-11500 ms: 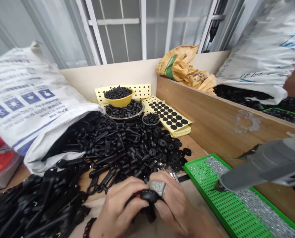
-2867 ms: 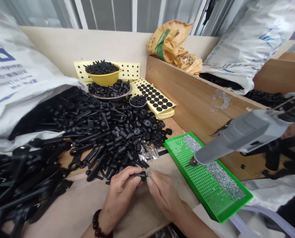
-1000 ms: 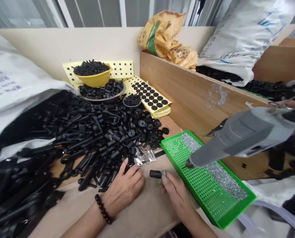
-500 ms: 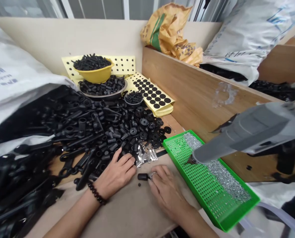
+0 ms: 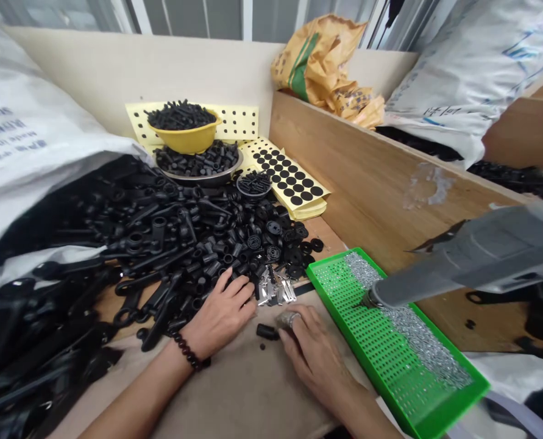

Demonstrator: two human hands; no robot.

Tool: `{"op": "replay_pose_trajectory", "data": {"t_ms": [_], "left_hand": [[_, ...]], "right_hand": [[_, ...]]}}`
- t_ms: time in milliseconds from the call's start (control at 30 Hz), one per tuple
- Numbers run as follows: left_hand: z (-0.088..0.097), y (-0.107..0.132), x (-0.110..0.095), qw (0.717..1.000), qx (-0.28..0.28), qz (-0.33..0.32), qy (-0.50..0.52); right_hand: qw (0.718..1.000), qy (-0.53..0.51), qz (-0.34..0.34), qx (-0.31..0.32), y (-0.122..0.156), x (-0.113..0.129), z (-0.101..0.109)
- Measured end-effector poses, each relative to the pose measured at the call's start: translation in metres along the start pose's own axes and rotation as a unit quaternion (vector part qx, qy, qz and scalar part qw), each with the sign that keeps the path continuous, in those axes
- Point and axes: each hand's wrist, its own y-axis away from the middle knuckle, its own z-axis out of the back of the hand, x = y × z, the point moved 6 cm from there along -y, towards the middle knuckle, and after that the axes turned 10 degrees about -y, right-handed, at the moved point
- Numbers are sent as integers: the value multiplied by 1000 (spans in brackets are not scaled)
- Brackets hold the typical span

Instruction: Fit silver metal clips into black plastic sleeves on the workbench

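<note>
a white-framed window [image 5: 220,18] stands behind a pale partition [image 5: 92,67].

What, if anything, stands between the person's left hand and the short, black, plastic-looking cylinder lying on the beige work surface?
Nothing visible: only beige work surface shows between the left hand and the short, black, plastic-looking cylinder. The small round black piece lies on the cylinder's near side, off that line.

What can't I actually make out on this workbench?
All in the head view:
Beneath the left hand: hidden by the hand itself.
Whether the right hand touches the black cylinder: too fine to judge.
Grey tool: blurred, its rear cut off by the right edge.
White sack: cut off by the left edge.
Metal bits: too small to identify individually.
</note>
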Motion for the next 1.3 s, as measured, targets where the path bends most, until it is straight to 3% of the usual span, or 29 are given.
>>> {"op": "replay_pose_trajectory", "data": {"t_ms": [200,367,567,733,833,933,1033,1233,1300], "left_hand": [[6,10,-5,999,17,28,40],[19,18,-9,996,-20,53,62],[25,23,-16,993,-36,69,89],[39,28,-12,981,-88,116,130],[47,28,-1,954,-112,181,210],[45,26,13,885,-98,296,345],[35,23,15,774,-70,378,504],[16,22,-7,563,-72,446,692],[10,26,-14,511,-68,469,717]], "right_hand": [[1000,-17,-2,-20,-6,-3,2],[995,76,-29,-61,-40,-5,6],[975,205,-86,-25,-79,-12,-4],[976,193,-86,-41,-81,-17,-9],[985,154,-62,-45,-75,-11,-1],[999,22,20,-39,-64,11,10],[995,-65,67,-25,-53,33,16],[991,-125,43,-36,-35,41,10],[991,-127,39,-33,-31,40,7]]}}
